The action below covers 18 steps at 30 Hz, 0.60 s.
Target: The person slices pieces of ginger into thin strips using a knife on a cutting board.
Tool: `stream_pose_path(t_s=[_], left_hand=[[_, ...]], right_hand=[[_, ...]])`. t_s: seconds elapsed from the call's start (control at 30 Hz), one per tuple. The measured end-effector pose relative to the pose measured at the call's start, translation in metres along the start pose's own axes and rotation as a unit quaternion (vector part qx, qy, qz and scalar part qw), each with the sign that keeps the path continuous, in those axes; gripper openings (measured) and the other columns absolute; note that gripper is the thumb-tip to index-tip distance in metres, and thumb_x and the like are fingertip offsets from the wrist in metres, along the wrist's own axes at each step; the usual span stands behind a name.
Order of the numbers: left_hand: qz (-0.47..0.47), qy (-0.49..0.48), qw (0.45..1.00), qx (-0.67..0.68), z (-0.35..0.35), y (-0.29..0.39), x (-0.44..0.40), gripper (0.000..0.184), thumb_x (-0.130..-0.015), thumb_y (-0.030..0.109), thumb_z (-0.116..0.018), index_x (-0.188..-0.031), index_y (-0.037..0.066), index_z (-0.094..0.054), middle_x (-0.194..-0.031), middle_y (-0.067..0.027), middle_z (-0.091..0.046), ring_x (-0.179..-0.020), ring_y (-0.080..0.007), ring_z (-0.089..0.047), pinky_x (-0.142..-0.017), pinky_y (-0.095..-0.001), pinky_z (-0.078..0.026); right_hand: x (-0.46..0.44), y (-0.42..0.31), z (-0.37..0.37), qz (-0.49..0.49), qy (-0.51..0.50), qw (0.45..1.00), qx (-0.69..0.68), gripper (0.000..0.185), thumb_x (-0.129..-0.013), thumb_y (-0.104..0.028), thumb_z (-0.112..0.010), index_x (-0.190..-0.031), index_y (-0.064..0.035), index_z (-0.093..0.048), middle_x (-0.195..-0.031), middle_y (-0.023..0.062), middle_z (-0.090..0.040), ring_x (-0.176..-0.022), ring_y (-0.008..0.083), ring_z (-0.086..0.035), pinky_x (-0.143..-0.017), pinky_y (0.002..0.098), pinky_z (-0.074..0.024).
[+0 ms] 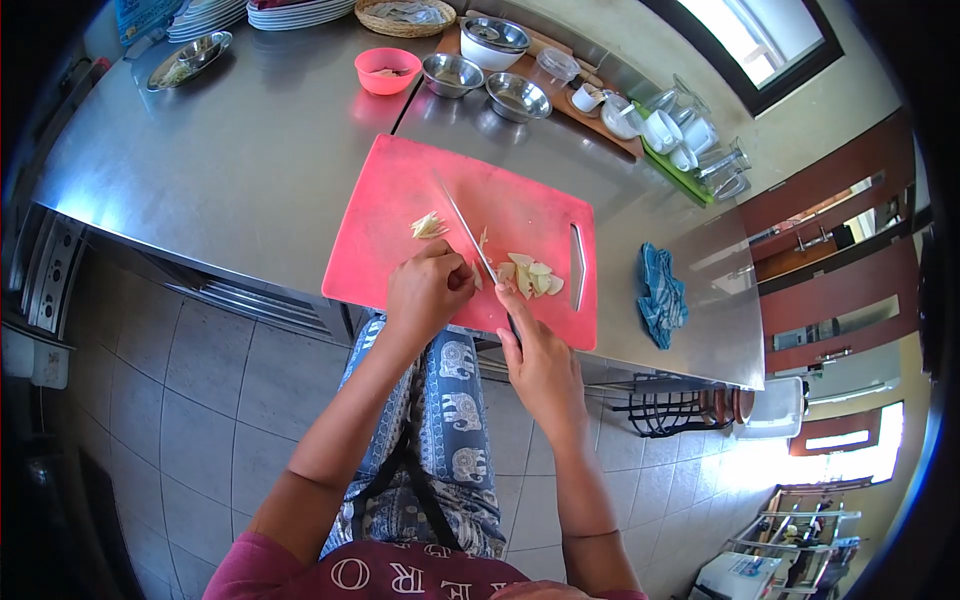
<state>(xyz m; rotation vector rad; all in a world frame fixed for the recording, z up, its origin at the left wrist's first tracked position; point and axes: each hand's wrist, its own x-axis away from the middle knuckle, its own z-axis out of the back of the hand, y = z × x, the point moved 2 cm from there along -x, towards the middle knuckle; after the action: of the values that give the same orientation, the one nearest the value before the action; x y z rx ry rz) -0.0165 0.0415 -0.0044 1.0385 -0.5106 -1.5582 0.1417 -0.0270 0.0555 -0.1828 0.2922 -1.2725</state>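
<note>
A pink cutting board (370, 230) lies on the steel counter. My right hand (543, 365) is closed around the dark handle of a kitchen knife (468, 232), whose long blade points away from me over the board. My left hand (430, 288) rests on the near part of the board, its fingers curled in just left of the blade. Whatever lies under those fingertips is mostly hidden, with a pale sliver showing beside them. Thin pale slices (534, 276) are spread right of the knife. Beyond my left hand sits a small pile of pale matchstick strips (428, 226).
Behind the board stand a pink bowl (386, 72), steel bowls (518, 98) and a wooden board (610, 138) with containers. White cups (662, 131) sit on a green tray (690, 186). A blue cloth (660, 296) lies to the right. A metal dish (190, 62) is far left.
</note>
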Motion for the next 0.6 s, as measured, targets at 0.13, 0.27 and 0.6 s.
stream_pose_path(t_s=[0.13,0.27,0.6], left_hand=[[-0.007,0.027,0.999,0.022,-0.003,-0.002,0.001,0.011,-0.071,0.012,-0.072,-0.07,0.004,-0.065,-0.073,-0.0045,-0.061,-0.062,-0.0212,-0.065,-0.056,-0.0344,-0.05],[-0.003,0.036,0.999,0.021,-0.003,-0.002,0.0,0.011,-0.07,0.012,-0.072,-0.067,0.005,-0.065,-0.072,-0.0042,-0.061,-0.06,-0.0227,-0.064,-0.054,-0.036,-0.05],[0.012,0.012,1.0,0.006,-0.001,0.001,0.0,0.011,-0.07,0.011,-0.075,-0.074,0.003,-0.068,-0.073,-0.0038,-0.062,-0.063,-0.0164,-0.066,-0.057,-0.0307,-0.052]], right_hand=[[-0.001,0.002,-0.003,0.014,0.005,0.997,-0.081,0.047,-0.096,-0.022,-0.052,-0.142,-0.0181,-0.039,-0.094,0.0224,-0.065,-0.083,0.0409,-0.065,-0.07,0.0508,-0.0511],[-0.001,0.0,0.0,0.007,0.012,0.989,-0.147,0.047,-0.096,-0.018,-0.052,-0.141,-0.015,-0.038,-0.105,0.0253,-0.064,-0.093,0.0427,-0.063,-0.076,0.051,-0.0496],[0.0,-0.003,0.0,0.033,0.027,0.987,-0.155,0.046,-0.097,-0.014,-0.049,-0.142,-0.0129,-0.035,-0.107,0.027,-0.063,-0.096,0.044,-0.062,-0.077,0.0514,-0.0489]])
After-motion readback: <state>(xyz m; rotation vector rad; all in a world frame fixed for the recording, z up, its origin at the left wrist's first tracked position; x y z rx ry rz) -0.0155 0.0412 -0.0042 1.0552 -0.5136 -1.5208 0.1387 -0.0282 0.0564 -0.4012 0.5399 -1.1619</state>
